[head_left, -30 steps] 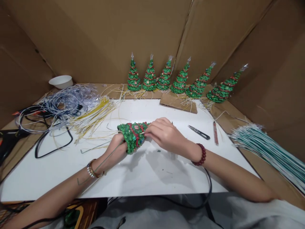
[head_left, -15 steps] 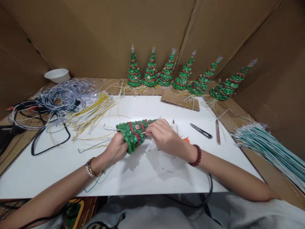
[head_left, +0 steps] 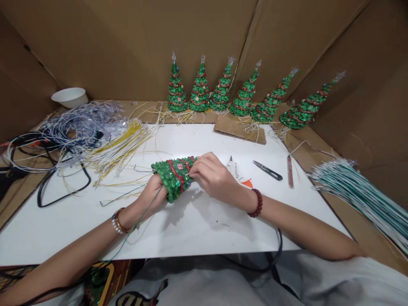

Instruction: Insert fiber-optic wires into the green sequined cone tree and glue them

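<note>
A small green Christmas tree [head_left: 174, 175] with red garland lies on its side above the white table, its wide base toward my left hand [head_left: 153, 194]. The fingers of that hand reach into the base and hold the tree; they are mostly hidden. My right hand [head_left: 213, 178] is closed in a pinch at the tree's side, covering its tip. A small pale bit shows at the fingertips, too small to name. A green wire [head_left: 145, 212] trails from the base over my left wrist, and thin yellow and dark wires stick out behind it.
Several finished-looking trees [head_left: 199, 91] stand along the back. Wire bundles lie at left [head_left: 121, 142] and right [head_left: 360, 195]. Thread snips [head_left: 267, 170], a red-handled tool [head_left: 290, 172] and a white glue gun [head_left: 233, 169] lie right of my hands. A white bowl [head_left: 70, 98] stands back left.
The view has tipped slightly, so most things sit a little higher and further left. Both hands stay on the tree. The green wire now hangs past the table's front edge.
</note>
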Available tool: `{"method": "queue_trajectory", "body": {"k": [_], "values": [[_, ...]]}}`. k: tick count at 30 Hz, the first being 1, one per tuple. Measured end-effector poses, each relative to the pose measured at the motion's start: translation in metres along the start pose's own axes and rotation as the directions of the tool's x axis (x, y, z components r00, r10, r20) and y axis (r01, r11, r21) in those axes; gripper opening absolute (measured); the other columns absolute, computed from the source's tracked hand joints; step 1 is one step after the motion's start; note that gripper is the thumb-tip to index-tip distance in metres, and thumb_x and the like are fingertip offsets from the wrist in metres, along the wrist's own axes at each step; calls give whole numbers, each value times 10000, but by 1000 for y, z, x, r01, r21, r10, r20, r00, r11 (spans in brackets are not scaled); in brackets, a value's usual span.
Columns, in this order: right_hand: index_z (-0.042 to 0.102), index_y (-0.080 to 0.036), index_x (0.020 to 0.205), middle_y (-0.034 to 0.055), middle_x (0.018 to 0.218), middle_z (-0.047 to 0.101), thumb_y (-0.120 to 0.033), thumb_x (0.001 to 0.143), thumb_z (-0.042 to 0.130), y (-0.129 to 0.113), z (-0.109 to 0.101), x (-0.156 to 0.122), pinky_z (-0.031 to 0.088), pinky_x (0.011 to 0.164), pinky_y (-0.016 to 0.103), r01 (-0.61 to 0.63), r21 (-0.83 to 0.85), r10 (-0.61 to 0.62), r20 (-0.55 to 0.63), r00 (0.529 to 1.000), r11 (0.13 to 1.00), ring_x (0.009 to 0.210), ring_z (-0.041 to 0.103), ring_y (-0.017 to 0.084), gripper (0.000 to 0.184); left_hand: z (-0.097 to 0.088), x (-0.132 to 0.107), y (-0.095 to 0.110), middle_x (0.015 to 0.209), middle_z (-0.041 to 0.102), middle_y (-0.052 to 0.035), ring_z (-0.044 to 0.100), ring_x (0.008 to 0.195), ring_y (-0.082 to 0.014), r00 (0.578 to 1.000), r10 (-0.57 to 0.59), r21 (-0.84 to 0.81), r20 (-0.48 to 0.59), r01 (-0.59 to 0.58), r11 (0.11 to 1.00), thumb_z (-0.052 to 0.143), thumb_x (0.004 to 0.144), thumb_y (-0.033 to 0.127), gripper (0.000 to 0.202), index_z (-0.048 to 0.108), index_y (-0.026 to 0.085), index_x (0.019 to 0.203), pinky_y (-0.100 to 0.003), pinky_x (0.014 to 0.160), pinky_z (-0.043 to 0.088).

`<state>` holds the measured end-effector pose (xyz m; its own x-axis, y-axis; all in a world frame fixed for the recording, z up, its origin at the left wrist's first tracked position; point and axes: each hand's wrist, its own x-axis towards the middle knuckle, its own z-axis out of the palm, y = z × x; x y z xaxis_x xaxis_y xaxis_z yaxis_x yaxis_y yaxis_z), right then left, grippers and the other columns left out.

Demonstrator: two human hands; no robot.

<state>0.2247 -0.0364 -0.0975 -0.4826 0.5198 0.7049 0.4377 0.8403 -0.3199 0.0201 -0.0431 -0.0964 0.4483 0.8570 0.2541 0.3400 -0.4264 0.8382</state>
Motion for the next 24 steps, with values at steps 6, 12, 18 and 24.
{"method": "queue_trajectory", "body": {"k": [6, 12, 18, 24], "values": [[554, -170, 826, 64, 828, 623, -112, 940, 428, 2, -1, 0, 446, 793, 351, -50, 31, 50, 11, 999, 998, 842, 481, 183, 180, -1, 3, -1, 823, 690, -33, 584, 838, -210, 996, -34, -3, 82, 35, 999, 488, 798, 158, 205, 687, 160, 844, -315, 761, 485], [564, -165, 832, 71, 842, 617, -109, 944, 413, 0, 1, 0, 441, 791, 358, -22, -31, 24, 48, 999, 999, 867, 480, 188, 196, -1, 4, 0, 906, 683, -29, 572, 810, -198, 994, -101, -28, 33, 102, 994, 521, 792, 147, 196, 684, 173, 898, -315, 768, 494], [559, -153, 814, 69, 830, 617, -111, 955, 404, -1, 0, 1, 442, 760, 324, -24, -49, 26, 34, 999, 998, 851, 481, 178, 214, -2, 7, 1, 826, 668, -37, 566, 787, -200, 997, -64, 22, 49, 63, 998, 511, 775, 145, 180, 679, 159, 836, -334, 779, 499], [557, -161, 819, 59, 825, 619, -133, 961, 403, 3, 2, 0, 445, 778, 334, -20, -13, 21, 42, 999, 1000, 847, 466, 170, 212, 1, 9, 9, 851, 686, -35, 581, 803, -228, 998, -59, 42, 12, 58, 997, 549, 731, 150, 133, 672, 166, 777, -369, 813, 502]]}}
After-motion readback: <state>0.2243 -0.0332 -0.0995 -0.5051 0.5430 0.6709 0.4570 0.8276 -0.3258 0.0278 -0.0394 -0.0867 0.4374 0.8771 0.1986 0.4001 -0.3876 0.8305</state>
